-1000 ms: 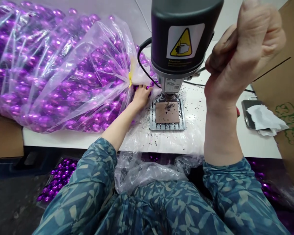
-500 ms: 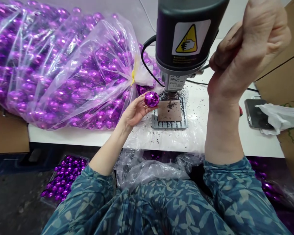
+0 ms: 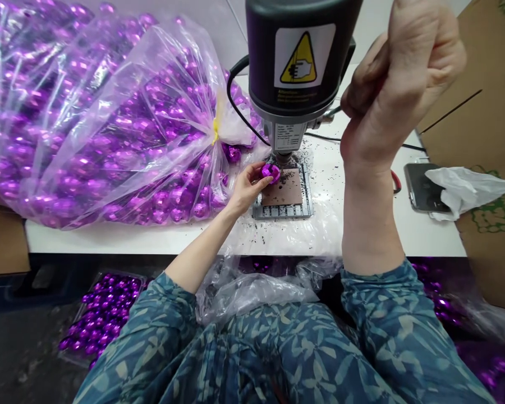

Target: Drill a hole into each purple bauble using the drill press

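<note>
Between the left hand and right hand, the rounded black machine housing has a white sticker: yellow warning triangle, black-and-white hand pictogram. Tiny yellow text underneath looks like "Attention", rest is mush. White spec label below: unreadable. Same for green print on the brown cardboard box right of the right hand.

1. The place looked like a small workshop for light manufacturing.
2. A machine resembling a bench drill press stood on a white table, its housing bearing a yellow-and-black warning label.
3. Beneath it, a brown board lay on a slotted metal base, and dark shavings littered the board and the tabletop around.
4. A huge clear bag full of faceted purple balls, cinched with a yellow tie, showed goods kept in bulk; a tray of more balls sat below table height.
5. Cardboard flanked the table: a green-printed carton right, a plain one left.
6. Loose plastic sheeting spilled over the front edge, and the floor was dark.
</note>
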Tool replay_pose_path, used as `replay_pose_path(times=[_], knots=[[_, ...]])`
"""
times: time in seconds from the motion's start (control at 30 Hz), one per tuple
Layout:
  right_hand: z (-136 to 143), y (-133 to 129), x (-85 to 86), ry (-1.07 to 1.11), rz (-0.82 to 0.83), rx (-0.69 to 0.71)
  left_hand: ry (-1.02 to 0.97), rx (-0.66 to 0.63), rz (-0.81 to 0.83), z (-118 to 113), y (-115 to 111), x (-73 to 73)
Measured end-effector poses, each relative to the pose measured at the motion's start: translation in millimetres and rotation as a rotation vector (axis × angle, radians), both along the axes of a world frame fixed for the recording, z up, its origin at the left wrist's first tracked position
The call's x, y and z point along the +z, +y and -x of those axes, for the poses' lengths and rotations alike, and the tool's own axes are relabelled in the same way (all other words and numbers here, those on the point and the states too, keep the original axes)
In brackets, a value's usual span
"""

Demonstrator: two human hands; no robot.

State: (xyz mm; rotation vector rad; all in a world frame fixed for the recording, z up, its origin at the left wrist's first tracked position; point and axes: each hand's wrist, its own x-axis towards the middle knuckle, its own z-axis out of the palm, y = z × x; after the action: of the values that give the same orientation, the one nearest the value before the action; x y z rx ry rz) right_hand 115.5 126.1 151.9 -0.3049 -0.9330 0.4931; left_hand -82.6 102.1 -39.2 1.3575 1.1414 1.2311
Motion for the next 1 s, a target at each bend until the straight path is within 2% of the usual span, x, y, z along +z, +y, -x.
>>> replay_pose_path(times=[0.33,0.53,0.67,0.8,1.0], knots=[[1,4,-1.2,0.026,0.013,-0.015,0.161,-0.037,-0.063,-11,-4,-3.2],[5,10,-2.8,0.01,-0.024,-0.122,0.256,-0.072,-0.162,-21,-10,-11.1],[4,13,-5.9,-0.006,-0.057,-0.117,0.264,-0.068,-0.178,-26,-11,-18.9],[3,15,-9.4,-0.042,-0.04,-0.118,0.233,-0.081,-0.178,-27,-12,-19.3],[5,-6,-13.3,-0.087,-0.021,-0.148,0.219,-0.094,-0.184,-26,-13,-17.3]])
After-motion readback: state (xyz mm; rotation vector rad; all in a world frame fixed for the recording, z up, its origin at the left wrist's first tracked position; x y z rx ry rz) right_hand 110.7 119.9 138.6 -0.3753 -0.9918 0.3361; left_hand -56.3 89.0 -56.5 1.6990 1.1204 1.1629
